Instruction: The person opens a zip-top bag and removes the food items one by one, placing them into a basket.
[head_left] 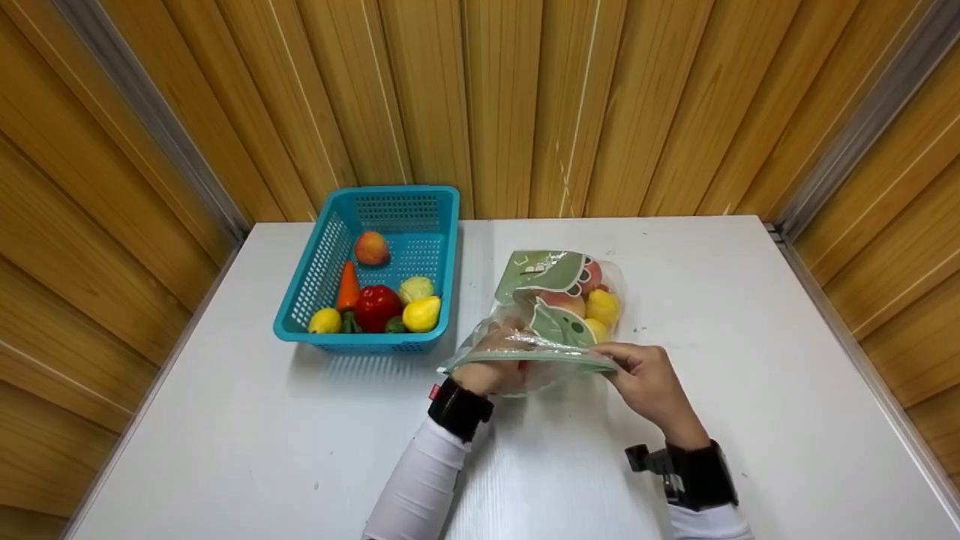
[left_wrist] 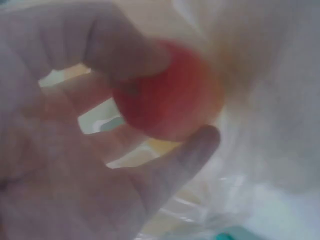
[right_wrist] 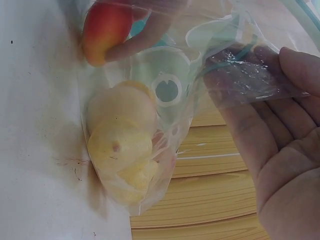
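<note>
White tabletop; wood-patterned panelling behind; grey corner strips, possibly metal

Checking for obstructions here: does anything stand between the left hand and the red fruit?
Nothing visible does: the left hand is inside the printed bag and grips the red fruit directly.

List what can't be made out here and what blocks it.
- Head view: the count inside the bag; its green print and overlapping fruit hide some.
- Head view: the left hand's exact grip, behind the bag's film and seal strip.
- Left wrist view: the red fruit's surface detail, blurred and partly covered by the hand.
- Right wrist view: most of the left hand, cut off by the top edge.
</note>
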